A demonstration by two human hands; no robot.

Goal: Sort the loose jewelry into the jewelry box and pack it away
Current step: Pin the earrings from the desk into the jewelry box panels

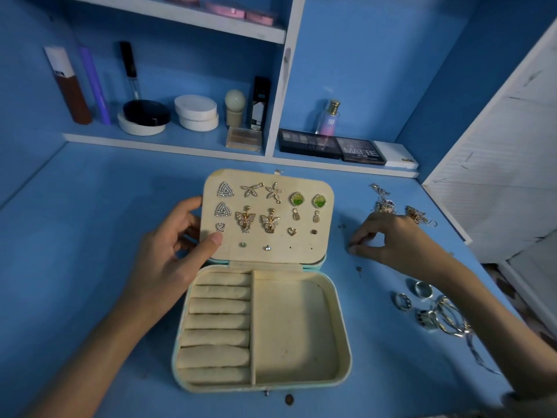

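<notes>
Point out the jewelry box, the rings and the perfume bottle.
Jewelry box (294, 333), head view: bare floor of its large compartment.
Rings (428, 320), head view: the dark-stoned ring in the cluster.
Perfume bottle (328, 120), head view: its pink-purple body.

Your blue table (90, 251) carries the open jewelry box (295, 330) at its middle. To the right of the box, towards the far side, lie a tangle of silver chains (383, 203) and, just beside it, a gold chain (417, 214). Nearer you on the right sits a cluster of silver rings (428, 309), some touching. Between box and rings lies a small stud (359, 270). Just in front of the box you have a brown bead (289, 399) and a tiny silver piece (266, 393).
</notes>
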